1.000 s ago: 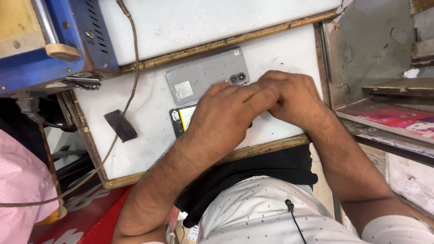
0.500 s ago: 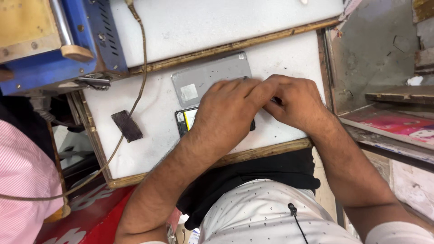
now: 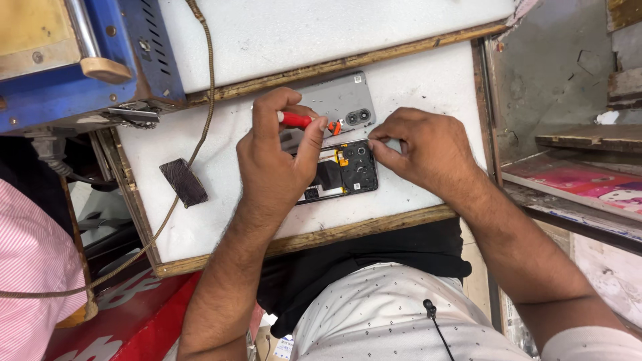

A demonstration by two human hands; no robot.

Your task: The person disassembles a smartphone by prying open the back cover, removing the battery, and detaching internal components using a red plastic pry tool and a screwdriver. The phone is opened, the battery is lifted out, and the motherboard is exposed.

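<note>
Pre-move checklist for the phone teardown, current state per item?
1. Left hand grips red screwdriver: ok.
2. Screwdriver tip seated on a screw: cannot tell, tip hidden by fingers.
3. Right hand steadies opened phone at its upper corner: ok.
4. Grey back cover off, lying just above the phone: ok.
5. Phone flat on white board: ok.
6. Loose screws accounted for: cannot tell.

The white worktop [image 3: 414, 80] is viewed from a single head camera, aimed steeply downward at close range.
</note>
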